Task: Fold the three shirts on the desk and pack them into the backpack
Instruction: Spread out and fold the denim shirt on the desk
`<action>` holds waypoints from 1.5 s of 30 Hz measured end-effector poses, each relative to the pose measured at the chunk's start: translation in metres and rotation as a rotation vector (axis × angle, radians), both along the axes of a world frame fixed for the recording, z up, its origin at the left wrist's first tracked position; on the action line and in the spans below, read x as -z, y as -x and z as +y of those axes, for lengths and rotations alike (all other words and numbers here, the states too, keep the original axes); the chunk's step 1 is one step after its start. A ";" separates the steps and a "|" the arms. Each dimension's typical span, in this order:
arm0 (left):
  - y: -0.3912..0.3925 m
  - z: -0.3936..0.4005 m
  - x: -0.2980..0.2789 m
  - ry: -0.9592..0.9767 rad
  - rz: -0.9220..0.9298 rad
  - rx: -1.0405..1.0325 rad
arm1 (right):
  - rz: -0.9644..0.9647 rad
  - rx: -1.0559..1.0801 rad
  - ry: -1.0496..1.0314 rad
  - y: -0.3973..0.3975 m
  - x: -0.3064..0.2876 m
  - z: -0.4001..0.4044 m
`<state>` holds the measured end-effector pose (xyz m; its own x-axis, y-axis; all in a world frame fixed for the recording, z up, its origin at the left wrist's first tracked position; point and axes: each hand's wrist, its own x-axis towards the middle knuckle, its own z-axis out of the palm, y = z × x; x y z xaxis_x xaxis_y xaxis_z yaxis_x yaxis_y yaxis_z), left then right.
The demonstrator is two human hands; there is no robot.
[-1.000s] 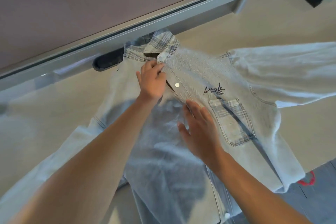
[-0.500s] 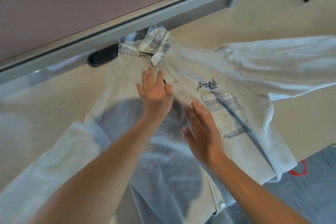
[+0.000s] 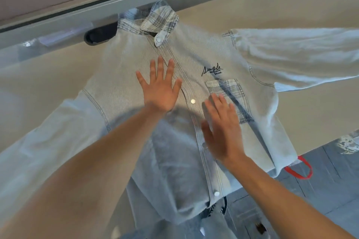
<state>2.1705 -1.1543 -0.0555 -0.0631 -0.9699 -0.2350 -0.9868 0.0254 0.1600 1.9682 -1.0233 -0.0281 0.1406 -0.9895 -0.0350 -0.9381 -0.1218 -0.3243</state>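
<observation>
The pale denim shirt [image 3: 194,83] lies front-up and spread on the surface [image 3: 48,75], sleeves out to both sides, hem hanging over the near edge. The left hand [image 3: 160,91] and right hand [image 3: 223,132] rest flat with fingers straight either side of the button strip, gripping nothing, probably smoothing it for folding.

The shirt [image 3: 194,60] chest bears black script reading "Simple".

Pale denim shirt [image 3: 126,75] (buttoned) — spread flat, face-up.

Head view, steeply down, near desk [image 3: 48,75]
</observation>
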 end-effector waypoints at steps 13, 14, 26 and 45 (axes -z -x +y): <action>0.020 0.099 -0.016 0.092 0.051 -0.291 | -0.054 -0.096 0.139 0.029 -0.022 -0.059; 0.014 0.099 -0.017 0.101 0.047 -0.308 | -0.024 -0.072 0.120 0.027 -0.026 -0.067; -0.031 0.006 0.004 0.059 -0.085 -0.284 | 0.234 -0.100 -0.133 0.007 0.019 -0.183; -0.032 -0.023 -0.001 0.072 -0.116 -0.228 | 0.166 -0.231 -0.017 -0.046 0.024 -0.240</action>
<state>2.2024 -1.1775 -0.0547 0.1824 -0.9705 -0.1580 -0.9799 -0.1925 0.0516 2.0141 -1.2636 -0.0522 0.3535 -0.9308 -0.0925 -0.9264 -0.3346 -0.1727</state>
